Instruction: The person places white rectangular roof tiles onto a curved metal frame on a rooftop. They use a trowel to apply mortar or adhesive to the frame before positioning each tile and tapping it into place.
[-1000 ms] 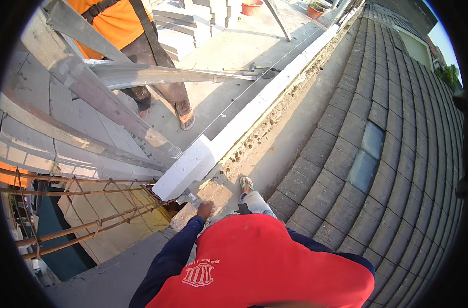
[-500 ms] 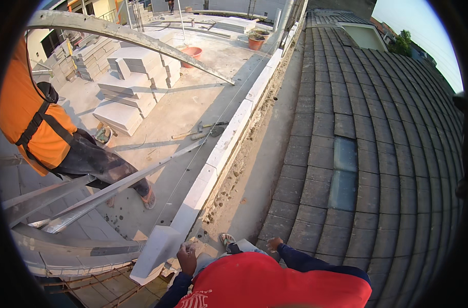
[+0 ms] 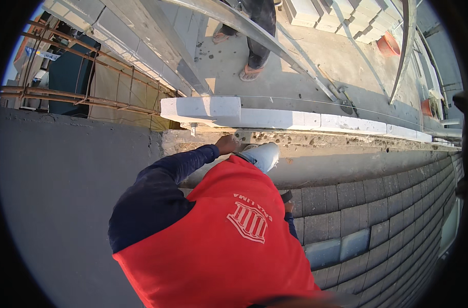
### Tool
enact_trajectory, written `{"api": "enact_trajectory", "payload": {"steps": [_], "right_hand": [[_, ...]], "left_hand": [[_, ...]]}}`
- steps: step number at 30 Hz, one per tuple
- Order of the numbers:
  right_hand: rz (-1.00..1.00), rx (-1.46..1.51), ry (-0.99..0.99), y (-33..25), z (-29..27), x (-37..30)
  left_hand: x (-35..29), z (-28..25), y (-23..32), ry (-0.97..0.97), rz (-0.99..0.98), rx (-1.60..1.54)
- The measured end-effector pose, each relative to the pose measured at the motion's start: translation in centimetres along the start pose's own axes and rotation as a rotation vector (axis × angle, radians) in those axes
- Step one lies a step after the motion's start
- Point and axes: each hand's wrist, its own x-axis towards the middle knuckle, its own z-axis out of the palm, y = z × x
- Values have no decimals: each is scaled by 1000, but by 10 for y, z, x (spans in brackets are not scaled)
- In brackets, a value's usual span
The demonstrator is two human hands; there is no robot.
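My left hand (image 3: 227,145) is by the rough mortar ledge (image 3: 316,138), just below a row of white blocks (image 3: 346,126). Its fingers look curled in; whether anything lies in them is hidden. Above and left of it a larger white block (image 3: 200,110) stands at the row's end, its left end overhanging the ledge. Partly behind my red shirt, my right hand (image 3: 289,207) appears closed by a short dark object (image 3: 286,196), over the roof tiles (image 3: 316,200). What that object is cannot be made out. My leg in pale trousers (image 3: 267,155) stands against the ledge.
Beyond the row stands a co-worker, legs and sandalled foot (image 3: 251,73) visible. Long metal beams (image 3: 290,56) slant across the floor. Hand tools (image 3: 346,105), an orange bucket (image 3: 388,45) and stacked blocks (image 3: 303,13) lie farther back. Rusty rebar (image 3: 85,97) and a grey wall (image 3: 64,179) are left.
The view has swung left, so the block row now runs across it. My left hand is now below the end block, and a dark object shows by my right hand.
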Motion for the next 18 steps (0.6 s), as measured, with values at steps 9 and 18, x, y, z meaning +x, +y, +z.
{"api": "enact_trajectory", "payload": {"steps": [9, 18], "right_hand": [[-552, -1222, -226, -74, -55, 100], [-181, -162, -148, -243, -113, 163]], "left_hand": [[22, 67, -34, 117, -330, -235], [-13, 23, -12, 1164, -504, -1580]]}}
